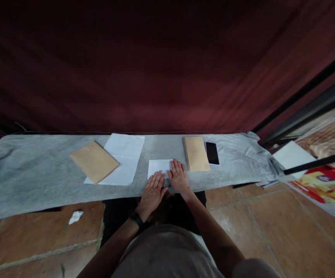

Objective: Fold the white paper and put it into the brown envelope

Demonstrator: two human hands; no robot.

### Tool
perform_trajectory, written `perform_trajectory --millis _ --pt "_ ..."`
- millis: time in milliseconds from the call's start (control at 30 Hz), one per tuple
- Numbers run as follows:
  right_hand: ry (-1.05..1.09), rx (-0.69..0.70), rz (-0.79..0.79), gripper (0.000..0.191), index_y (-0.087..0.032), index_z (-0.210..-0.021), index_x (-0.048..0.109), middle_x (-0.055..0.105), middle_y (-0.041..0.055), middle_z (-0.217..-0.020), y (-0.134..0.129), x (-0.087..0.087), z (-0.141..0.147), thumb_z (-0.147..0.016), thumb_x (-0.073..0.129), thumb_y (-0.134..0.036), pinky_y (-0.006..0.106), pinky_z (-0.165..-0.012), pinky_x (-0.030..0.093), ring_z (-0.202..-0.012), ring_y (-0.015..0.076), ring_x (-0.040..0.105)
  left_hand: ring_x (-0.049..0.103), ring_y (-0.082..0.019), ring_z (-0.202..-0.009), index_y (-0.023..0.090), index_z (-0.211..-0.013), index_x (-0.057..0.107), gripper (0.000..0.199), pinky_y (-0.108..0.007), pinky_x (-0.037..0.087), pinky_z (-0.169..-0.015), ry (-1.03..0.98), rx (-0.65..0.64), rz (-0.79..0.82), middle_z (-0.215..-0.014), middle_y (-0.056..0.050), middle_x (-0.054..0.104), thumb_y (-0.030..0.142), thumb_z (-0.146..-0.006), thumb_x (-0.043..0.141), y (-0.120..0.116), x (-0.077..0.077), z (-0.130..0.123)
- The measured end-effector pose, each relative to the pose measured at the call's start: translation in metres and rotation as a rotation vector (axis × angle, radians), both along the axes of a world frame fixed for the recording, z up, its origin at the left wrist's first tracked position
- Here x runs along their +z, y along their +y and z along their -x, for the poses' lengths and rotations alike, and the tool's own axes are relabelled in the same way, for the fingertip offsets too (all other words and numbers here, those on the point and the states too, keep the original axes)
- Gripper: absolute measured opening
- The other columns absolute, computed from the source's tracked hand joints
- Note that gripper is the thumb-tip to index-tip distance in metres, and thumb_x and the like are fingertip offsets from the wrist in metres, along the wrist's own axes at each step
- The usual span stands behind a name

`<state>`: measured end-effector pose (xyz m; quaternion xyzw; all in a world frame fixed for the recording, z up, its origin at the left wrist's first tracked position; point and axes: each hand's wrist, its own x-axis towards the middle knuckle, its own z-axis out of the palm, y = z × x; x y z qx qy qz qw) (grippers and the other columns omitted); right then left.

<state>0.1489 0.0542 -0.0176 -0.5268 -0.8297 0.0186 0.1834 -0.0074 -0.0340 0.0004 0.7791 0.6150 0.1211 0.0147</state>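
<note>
A small white sheet of paper (157, 166), seemingly folded, lies on the grey cloth in front of me. My left hand (153, 191) rests flat on its near left edge, fingers stretched forward. On its right side lies my right hand (179, 177), also flat with the fingers out. Both palms face down and grip nothing. To the left, a brown envelope (94, 162) lies at a slant over larger white sheets (129, 158). A stack of brown envelopes (196, 153) sits just right of my right hand.
A phone (212, 153) with a dark screen lies beside the envelope stack. The grey cloth (39, 170) covers a long narrow table against a dark red curtain (161, 88). At the right stand a red and yellow box (326, 187) and a black bar (318, 162).
</note>
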Motion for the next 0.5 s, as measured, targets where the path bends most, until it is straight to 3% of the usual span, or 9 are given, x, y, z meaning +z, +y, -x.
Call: perform_trajectory --millis 133,300,500 --pt "0.023 -0.012 0.006 0.052 -0.006 -0.149 0.04 0.042 0.0186 -0.155 -0.018 0.005 0.007 -0.104 0.04 -0.031 0.049 -0.117 0.029 -0.144 0.0285 0.037 0.027 -0.026 -0.15 0.01 -0.149 0.041 0.058 -0.046 0.028 -0.122 -0.005 -0.03 -0.004 -0.159 -0.015 0.036 0.04 -0.1 0.039 -0.001 -0.003 0.004" --pt "0.044 0.143 -0.008 0.051 -0.013 -0.15 0.041 0.043 0.0125 -0.155 -0.058 0.002 0.01 -0.105 0.037 -0.034 0.045 -0.119 0.031 -0.144 0.0242 0.039 0.025 -0.024 -0.15 0.008 -0.151 0.037 0.058 -0.044 0.026 -0.123 0.018 -0.034 0.0 -0.16 -0.015 0.033 0.025 -0.096 0.039 -0.004 -0.003 0.007" --pt "0.017 0.096 -0.026 0.054 -0.01 -0.152 0.038 0.043 0.0146 -0.155 -0.063 -0.003 -0.019 -0.104 0.039 -0.035 0.046 -0.118 0.032 -0.144 0.0256 0.039 0.026 -0.025 -0.15 0.008 -0.151 0.038 0.059 -0.045 0.028 -0.123 0.003 0.015 -0.001 -0.159 -0.016 0.035 0.038 -0.1 0.036 -0.01 -0.003 0.017"
